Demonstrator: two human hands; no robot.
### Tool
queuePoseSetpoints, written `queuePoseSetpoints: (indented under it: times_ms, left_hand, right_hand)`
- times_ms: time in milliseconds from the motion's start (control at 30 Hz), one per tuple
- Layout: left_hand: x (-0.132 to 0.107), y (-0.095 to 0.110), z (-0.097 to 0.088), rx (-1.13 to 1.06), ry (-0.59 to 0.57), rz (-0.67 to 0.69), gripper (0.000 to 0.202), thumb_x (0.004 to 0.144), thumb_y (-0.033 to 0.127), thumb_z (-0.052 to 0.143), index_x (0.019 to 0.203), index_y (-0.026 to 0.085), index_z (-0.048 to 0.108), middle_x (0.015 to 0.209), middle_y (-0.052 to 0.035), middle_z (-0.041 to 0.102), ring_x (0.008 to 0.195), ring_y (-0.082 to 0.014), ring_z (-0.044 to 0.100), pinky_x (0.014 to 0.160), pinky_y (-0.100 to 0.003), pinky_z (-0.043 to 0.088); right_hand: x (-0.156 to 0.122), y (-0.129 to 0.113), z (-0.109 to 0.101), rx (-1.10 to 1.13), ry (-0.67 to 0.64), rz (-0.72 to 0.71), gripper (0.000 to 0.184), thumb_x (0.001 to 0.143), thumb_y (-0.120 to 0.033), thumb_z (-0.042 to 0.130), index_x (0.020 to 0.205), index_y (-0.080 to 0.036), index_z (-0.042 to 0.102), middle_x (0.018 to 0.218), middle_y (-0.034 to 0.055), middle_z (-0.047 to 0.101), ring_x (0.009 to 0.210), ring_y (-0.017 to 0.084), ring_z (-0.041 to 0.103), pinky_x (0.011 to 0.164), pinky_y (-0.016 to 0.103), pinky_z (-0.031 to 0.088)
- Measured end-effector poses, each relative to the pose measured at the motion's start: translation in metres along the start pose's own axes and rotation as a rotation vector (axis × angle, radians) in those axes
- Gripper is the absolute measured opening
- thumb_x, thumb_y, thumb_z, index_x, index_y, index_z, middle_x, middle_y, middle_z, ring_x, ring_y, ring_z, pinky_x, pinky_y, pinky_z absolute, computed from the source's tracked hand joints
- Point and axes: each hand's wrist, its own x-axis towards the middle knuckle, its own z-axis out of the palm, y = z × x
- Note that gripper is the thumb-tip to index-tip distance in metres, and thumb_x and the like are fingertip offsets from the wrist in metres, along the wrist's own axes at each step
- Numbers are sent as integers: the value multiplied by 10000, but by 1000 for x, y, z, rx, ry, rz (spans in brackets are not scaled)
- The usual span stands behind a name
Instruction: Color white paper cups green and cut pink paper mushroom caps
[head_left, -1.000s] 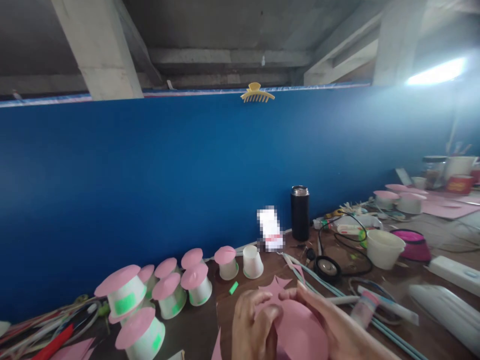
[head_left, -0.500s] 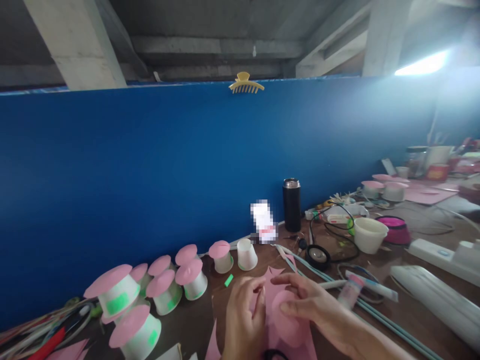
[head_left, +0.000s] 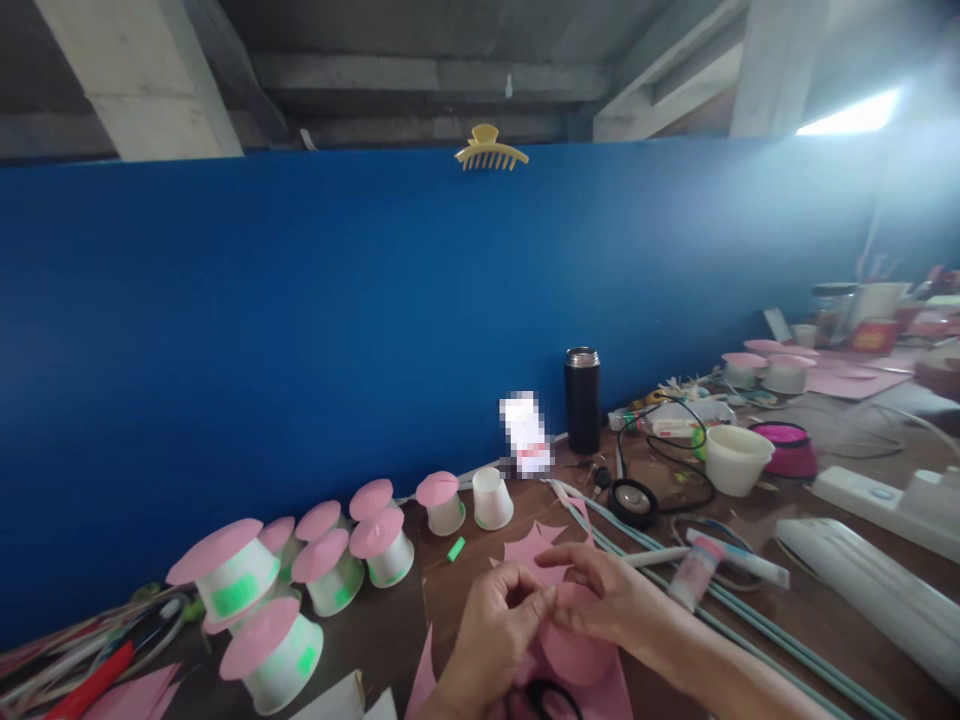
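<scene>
Between my hands is a round piece of pink paper (head_left: 579, 652). My left hand (head_left: 496, 625) pinches its upper left edge, thumb and fingers together. From the other side my right hand (head_left: 611, 598) grips the same piece near its top, and the two thumbs almost meet. Beneath lies a larger pink sheet (head_left: 536, 548) with a jagged cut edge. A black loop (head_left: 553, 697), perhaps a scissors handle, shows below my hands. Just beyond them stand a bare white paper cup (head_left: 492, 500) turned upside down and a small green scrap (head_left: 456, 549).
Several upturned cups with pink paper tops (head_left: 271, 655) stand at the left. Behind are a phone (head_left: 527, 435) and a black flask (head_left: 583, 402) by the blue partition (head_left: 337, 300). Cables (head_left: 637, 548), a cream cup (head_left: 739, 460) and a power strip (head_left: 862, 500) lie right.
My left hand has moved right and closed on the pink round piece, bringing both hands together. More of the jagged sheet shows behind them. The view has tilted slightly.
</scene>
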Motion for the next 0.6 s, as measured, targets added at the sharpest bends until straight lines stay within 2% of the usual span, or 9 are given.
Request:
queuePoseSetpoints:
  times_ms: [67, 133, 233, 400, 500, 600]
  left_hand:
    - [0, 0, -1, -7, 20, 9, 279, 794, 398, 621, 659, 157, 582, 636, 14, 511, 628, -124, 435, 606, -247, 351]
    - [1, -2, -1, -17, 35, 9, 293, 799, 417, 618, 662, 161, 575, 636, 15, 505, 623, -123, 429, 605, -249, 351]
    - [1, -4, -1, -26, 40, 7, 292, 798, 417, 621, 659, 165, 570, 635, 16, 508, 619, -122, 429, 602, -250, 347]
    - [1, -3, -1, -77, 34, -16, 287, 777, 417, 638, 667, 161, 566, 644, 20, 499, 629, -118, 430, 610, -243, 346]
    - [1, -3, -1, -126, -21, -19, 295, 764, 429, 655, 690, 155, 577, 666, 15, 509, 649, -120, 435, 618, -241, 346]
    - [1, -3, -1, -155, -42, -36, 314, 754, 434, 668, 663, 150, 570, 638, 22, 492, 624, -110, 413, 595, -237, 326]
  right_hand:
    - [-2, -6, -1, -54, 10, 6, 525, 654, -398, 781, 1099, -173, 616, 947, 45, 694, 862, 196, 646, 721, 281, 497]
    - [-4, -11, -2, -143, 26, 6, 520, 647, -352, 779, 1115, -181, 630, 1041, 60, 692, 954, 228, 631, 766, 297, 499]
    - [-5, -13, -3, -201, 44, -17, 490, 625, -249, 751, 1099, -177, 650, 1010, 51, 699, 948, 235, 624, 757, 299, 495]
    - [-3, -7, -3, -190, 79, -26, 505, 605, -185, 711, 1107, -183, 655, 943, 26, 707, 871, 210, 633, 701, 272, 489]
    - [-3, -5, -4, -187, 61, -9, 526, 612, -187, 707, 1134, -185, 643, 967, 35, 711, 906, 227, 634, 712, 285, 494]
    - [-4, -7, -5, -205, 19, -7, 531, 639, -239, 739, 1154, -177, 629, 1058, 68, 705, 1001, 269, 620, 789, 332, 492]
